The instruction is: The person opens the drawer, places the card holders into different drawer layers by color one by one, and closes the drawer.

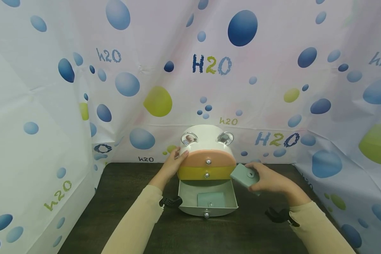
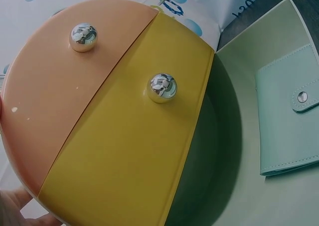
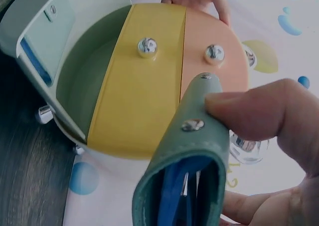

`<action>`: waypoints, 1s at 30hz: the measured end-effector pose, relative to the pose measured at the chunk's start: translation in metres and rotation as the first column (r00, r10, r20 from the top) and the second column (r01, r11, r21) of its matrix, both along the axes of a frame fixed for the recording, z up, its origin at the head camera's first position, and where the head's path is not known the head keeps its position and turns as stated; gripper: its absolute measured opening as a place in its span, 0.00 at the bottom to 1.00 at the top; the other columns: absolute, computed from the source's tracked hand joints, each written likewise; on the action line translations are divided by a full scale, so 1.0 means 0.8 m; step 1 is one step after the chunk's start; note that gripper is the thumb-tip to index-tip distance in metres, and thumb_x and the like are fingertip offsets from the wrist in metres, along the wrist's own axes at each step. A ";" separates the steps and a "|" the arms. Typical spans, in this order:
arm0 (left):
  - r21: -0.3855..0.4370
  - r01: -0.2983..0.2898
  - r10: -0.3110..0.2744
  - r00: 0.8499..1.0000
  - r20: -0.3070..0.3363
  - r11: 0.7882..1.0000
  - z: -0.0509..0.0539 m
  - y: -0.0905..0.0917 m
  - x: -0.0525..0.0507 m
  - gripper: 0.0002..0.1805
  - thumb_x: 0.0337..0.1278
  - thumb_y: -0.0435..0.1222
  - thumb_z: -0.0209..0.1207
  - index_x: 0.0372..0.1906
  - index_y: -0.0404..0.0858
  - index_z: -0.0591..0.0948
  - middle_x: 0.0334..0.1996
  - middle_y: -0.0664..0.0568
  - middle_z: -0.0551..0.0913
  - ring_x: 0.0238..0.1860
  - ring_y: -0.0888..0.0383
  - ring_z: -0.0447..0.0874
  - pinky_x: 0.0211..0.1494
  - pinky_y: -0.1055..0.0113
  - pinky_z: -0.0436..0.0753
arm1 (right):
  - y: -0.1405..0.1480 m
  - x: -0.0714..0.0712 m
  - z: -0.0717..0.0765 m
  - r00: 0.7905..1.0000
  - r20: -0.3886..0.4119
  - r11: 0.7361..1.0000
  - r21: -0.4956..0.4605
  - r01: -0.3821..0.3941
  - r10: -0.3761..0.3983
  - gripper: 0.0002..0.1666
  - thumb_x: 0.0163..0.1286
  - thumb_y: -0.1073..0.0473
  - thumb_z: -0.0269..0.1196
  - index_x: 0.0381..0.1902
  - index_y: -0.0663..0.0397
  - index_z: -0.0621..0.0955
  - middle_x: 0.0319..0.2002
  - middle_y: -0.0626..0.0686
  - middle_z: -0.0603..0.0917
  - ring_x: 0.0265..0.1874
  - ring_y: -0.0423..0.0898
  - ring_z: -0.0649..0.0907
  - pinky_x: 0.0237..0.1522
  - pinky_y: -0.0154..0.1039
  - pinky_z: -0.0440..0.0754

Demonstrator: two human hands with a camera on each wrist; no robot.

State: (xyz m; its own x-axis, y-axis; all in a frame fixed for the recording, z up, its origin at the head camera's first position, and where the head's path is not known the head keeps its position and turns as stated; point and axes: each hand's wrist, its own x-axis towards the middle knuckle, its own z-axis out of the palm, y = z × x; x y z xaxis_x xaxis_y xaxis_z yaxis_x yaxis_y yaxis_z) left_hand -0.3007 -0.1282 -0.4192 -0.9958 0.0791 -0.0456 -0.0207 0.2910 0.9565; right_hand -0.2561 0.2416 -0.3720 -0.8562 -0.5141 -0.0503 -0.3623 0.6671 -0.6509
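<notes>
A small rounded storage box (image 1: 205,135) has an orange drawer (image 1: 197,158), a yellow drawer (image 1: 193,173) and a pale green bottom drawer (image 1: 187,192) that is pulled out. My left hand (image 1: 171,164) rests against the box's left side, its fingers fairly straight. My right hand (image 1: 268,178) pinches a green snap-button card holder (image 1: 244,175) beside the box's right side, above the table. Blue inner sleeves (image 3: 172,191) show at the holder's end in the right wrist view. A similar green card holder (image 1: 211,199) lies in the pulled-out drawer.
Two shiny silver ear-shaped rings (image 1: 189,138) stand on top of the white box, and each drawer has a round silver knob (image 1: 206,214). The box sits on a dark wooden table (image 1: 130,204). A white patterned cloth (image 1: 184,42) hangs behind and at both sides.
</notes>
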 end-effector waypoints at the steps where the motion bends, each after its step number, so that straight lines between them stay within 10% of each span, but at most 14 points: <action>1: -0.001 0.001 -0.001 1.000 -0.001 1.000 -0.001 0.000 0.000 0.51 0.65 0.66 0.52 0.80 0.39 0.50 0.77 0.35 0.53 0.76 0.38 0.55 0.73 0.39 0.60 | -0.002 0.000 0.000 1.000 0.002 1.000 0.000 -0.003 0.003 0.52 0.49 0.59 0.75 0.67 0.75 0.64 0.52 0.62 0.74 0.43 0.52 0.75 0.41 0.44 0.76; 30: -0.001 -0.003 0.003 1.000 0.001 1.000 0.000 0.000 0.000 0.52 0.63 0.67 0.52 0.80 0.41 0.51 0.77 0.36 0.53 0.76 0.39 0.55 0.73 0.41 0.60 | -0.062 0.007 -0.013 0.992 0.012 0.991 0.059 -0.124 0.123 0.49 0.45 0.60 0.74 0.66 0.68 0.68 0.53 0.58 0.73 0.46 0.52 0.73 0.43 0.45 0.75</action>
State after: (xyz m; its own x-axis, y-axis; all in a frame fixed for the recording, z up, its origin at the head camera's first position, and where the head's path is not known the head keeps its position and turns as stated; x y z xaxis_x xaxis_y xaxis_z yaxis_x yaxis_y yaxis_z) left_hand -0.3007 -0.1285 -0.4191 -0.9960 0.0757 -0.0470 -0.0229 0.2920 0.9561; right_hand -0.2505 0.1923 -0.3824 -0.7857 -0.6119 -0.0907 -0.4393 0.6552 -0.6147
